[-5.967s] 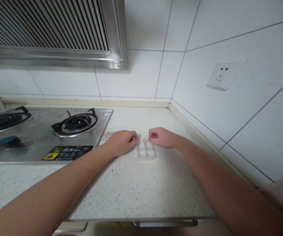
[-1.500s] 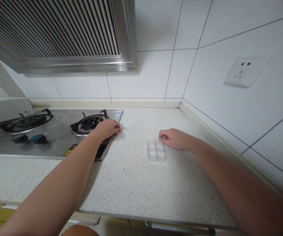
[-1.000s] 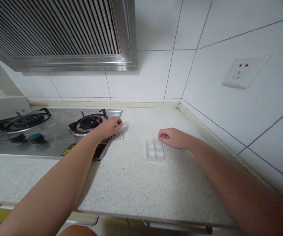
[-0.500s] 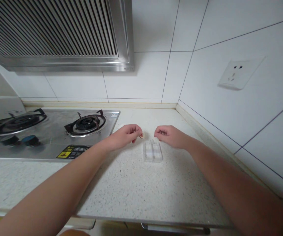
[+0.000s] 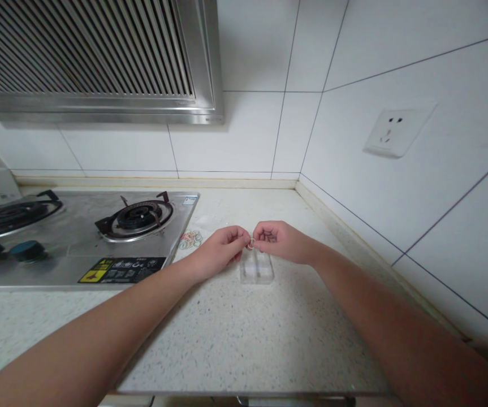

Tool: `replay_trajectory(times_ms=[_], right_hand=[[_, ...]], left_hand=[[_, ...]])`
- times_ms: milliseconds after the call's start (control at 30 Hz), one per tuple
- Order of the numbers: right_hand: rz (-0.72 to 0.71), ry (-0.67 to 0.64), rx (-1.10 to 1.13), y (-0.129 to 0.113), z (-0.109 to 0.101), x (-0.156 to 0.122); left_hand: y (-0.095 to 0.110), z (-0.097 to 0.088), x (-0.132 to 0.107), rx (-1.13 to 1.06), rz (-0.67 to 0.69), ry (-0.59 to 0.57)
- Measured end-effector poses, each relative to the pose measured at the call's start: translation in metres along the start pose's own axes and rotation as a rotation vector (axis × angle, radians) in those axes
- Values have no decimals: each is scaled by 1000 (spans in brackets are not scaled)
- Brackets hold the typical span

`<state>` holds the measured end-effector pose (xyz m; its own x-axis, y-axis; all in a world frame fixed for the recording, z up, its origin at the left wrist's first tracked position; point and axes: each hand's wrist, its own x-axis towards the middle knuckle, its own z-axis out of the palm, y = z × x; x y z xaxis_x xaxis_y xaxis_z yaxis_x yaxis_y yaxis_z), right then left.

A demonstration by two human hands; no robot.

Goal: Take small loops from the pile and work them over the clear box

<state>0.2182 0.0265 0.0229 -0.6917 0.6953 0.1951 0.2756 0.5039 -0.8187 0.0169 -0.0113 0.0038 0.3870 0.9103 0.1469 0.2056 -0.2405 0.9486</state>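
Observation:
A small pale-yellow and reddish rubber band (image 5: 251,243) shows as a little ring between my two hands. My left hand (image 5: 225,246) is closed, thumb and forefinger pinching its left side. From the right, my right hand (image 5: 278,239) meets the ring with its fingertips pressed together on its edge. Just below the hands sits a clear plastic divided box (image 5: 257,273) on the counter, its far part hidden by the fingers. Left of my left hand lies a loose pile of small coloured bands (image 5: 190,239), close to the stove's edge.
The gas stove (image 5: 142,217) with its black burners and knobs takes up the left. A range hood (image 5: 142,110) hangs above it. White tiled walls meet behind the speckled counter (image 5: 235,339); a socket (image 5: 392,133) is on the right wall.
My right hand has moved left to the band at my left fingertips, so the hands now meet over the box. The view has shifted right, and the pile of bands has come into sight.

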Motion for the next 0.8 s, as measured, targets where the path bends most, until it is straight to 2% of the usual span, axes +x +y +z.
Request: replay_trajectory(times_ms=[300, 567, 800], right_hand=[[1, 8, 21, 3, -1, 0], [2, 35, 4, 10, -3, 0], [14, 38, 19, 7, -3, 0]], left_hand=[[7, -1, -3, 69, 23, 2], [3, -4, 0, 73, 69, 6], [0, -4, 1, 62, 51, 24]])
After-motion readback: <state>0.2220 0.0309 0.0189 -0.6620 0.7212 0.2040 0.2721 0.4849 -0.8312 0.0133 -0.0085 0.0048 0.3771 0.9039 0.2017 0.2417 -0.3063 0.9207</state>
